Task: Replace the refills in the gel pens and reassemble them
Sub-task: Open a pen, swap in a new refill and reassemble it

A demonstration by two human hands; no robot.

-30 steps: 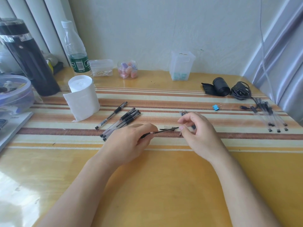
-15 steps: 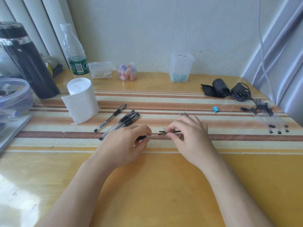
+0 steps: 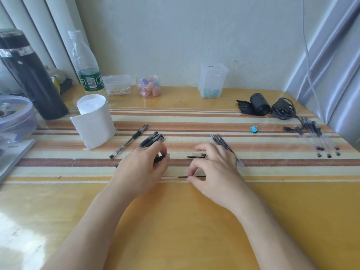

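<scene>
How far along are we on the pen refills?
One pen is apart: its cap lies on the mat. The left hand grips the barrel; the right hand pinches a loose refill. Still ahead: reassembly, then likely the grouped pens, using the refill bundle.

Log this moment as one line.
step: refill swap | left hand: holds pen barrel | right hand: pinches refill, out of barrel | cap: lying on table

soft bright daylight, glare on the glossy table (image 3: 17, 230) lower left, wide-angle bowing at edges
</scene>
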